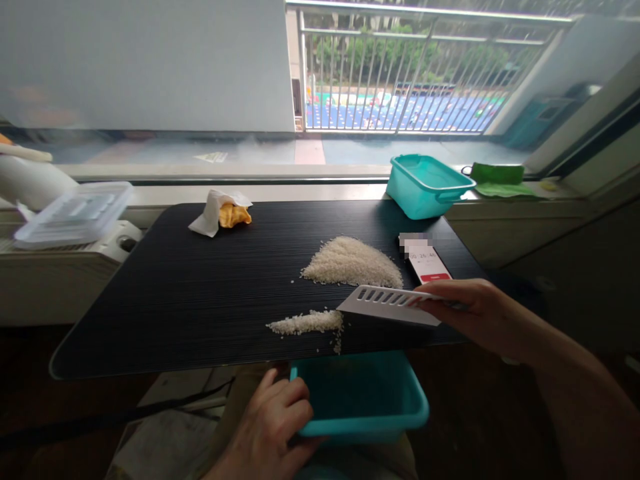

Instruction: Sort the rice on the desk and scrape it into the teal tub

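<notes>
Nearest the camera, the left hand (275,415) has its fingers curled over the left rim of a teal tub (365,425), gripping it. This tub sits on the near side of the big rice pile (353,261), lower than the counter (200,280); its inside is too dark to tell what it holds. Between tub and pile, a thin strip of rice (306,323) lies on the counter, a little left of the pile's middle, its long axis running left to right.

On the pile's near right side, the right hand (475,310) pinches the right end of a white slotted scraper (383,311) between thumb and fingers. Its long side also runs roughly left to right, and its left corner comes up to the strip's right end; I cannot tell whether they touch. So the strip lies leftward of the right fingers, with the scraper spanning the gap, while the left hand is nearer to it but below the counter's edge.

Just right of the pile lies a phone (427,261); beyond the pile stand another tub (425,190), to the right, and a paper bag (207,217), to the left.
</notes>
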{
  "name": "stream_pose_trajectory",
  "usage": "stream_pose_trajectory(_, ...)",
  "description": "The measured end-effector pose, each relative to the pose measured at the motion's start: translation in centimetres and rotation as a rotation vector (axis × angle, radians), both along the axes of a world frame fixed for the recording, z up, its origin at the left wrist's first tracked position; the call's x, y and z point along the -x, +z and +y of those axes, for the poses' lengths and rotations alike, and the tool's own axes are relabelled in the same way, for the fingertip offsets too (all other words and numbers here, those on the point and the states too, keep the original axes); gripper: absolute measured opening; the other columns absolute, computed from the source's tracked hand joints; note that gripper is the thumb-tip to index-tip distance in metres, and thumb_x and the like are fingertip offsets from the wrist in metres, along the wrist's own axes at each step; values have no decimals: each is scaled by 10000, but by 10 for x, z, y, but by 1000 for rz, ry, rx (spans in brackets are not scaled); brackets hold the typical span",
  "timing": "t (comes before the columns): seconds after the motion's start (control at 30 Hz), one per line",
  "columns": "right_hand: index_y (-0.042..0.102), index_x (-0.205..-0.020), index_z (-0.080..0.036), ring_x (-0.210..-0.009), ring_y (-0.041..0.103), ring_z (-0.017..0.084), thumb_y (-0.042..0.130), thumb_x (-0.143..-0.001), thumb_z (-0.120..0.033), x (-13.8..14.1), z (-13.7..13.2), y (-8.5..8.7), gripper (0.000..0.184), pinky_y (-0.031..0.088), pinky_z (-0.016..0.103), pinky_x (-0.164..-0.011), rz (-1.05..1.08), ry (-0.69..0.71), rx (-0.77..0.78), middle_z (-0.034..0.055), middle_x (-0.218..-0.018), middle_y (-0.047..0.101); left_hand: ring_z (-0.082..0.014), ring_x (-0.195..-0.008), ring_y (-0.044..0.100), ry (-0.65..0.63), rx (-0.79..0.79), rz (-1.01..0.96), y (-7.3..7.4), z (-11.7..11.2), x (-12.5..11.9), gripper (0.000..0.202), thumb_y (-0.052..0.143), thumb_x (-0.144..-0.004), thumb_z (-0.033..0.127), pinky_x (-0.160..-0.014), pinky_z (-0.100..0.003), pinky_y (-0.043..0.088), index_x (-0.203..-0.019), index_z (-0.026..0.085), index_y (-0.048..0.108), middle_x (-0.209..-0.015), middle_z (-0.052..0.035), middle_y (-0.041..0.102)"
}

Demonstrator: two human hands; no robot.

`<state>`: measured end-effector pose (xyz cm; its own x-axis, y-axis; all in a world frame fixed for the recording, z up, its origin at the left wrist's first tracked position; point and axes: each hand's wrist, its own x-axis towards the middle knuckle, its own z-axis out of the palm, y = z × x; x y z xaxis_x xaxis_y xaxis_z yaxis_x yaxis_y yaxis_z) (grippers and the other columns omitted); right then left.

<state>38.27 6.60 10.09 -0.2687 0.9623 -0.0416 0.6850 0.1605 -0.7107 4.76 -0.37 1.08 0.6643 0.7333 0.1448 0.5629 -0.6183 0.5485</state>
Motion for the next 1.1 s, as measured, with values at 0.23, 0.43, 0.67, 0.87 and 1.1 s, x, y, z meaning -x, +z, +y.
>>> stream_pose_trajectory(0.23, 771, -991, -224, -733, 673, 225, 585, -884, -509, -1, -14, 6, 356, 532, 284, -643, 13, 29, 111, 48, -865, 771, -158, -692, 598, -38, -10, 10, -1, 2, -2, 183, 655, -860, 205, -770, -327, 330, -715, 187, 546, -767, 24, 601)
stream_pose_trajectory(0.43, 763, -979, -206, -732, 671, 204, 565, -902, -488, 1, -24, 12, 353, 522, 261, -642, -6, 82, 167, 47, -848, 759, -161, -708, 598, -24, -9, -10, 0, 1, -2, 182, 650, -860, 211, -805, -329, 334, -713, 189, 545, -782, 24, 607)
stream_pose_trajectory(0.67, 765, -981, -217, -734, 671, 201, 578, -899, -482, 0, -24, 14, 335, 521, 244, -641, 6, 56, 175, 42, -856, 765, -154, -717, 597, -11, 18, -37, -1, 2, -3, 165, 632, -864, 195, -830, -327, 323, -723, 195, 548, -788, 34, 605)
stream_pose_trajectory(0.87, 770, -947, -213, -708, 670, 224, 580, -885, -513, -2, -26, 14, 361, 536, 272, -614, 24, 60, 193, 58, -828, 762, -156, -696, 566, 24, 3, -80, -7, -1, -4, 197, 564, -893, 216, -822, -338, 321, -701, 196, 526, -769, 29, 584)
stream_pose_trajectory(1.1, 767, -962, -207, -749, 669, 230, 586, -889, -508, 4, -12, 11, 359, 540, 290, -654, 32, 7, 49, 62, -866, 764, -154, -701, 593, -4, -1, -35, 0, 1, -2, 167, 628, -851, 179, -810, -328, 326, -710, 192, 539, -769, 30, 600)
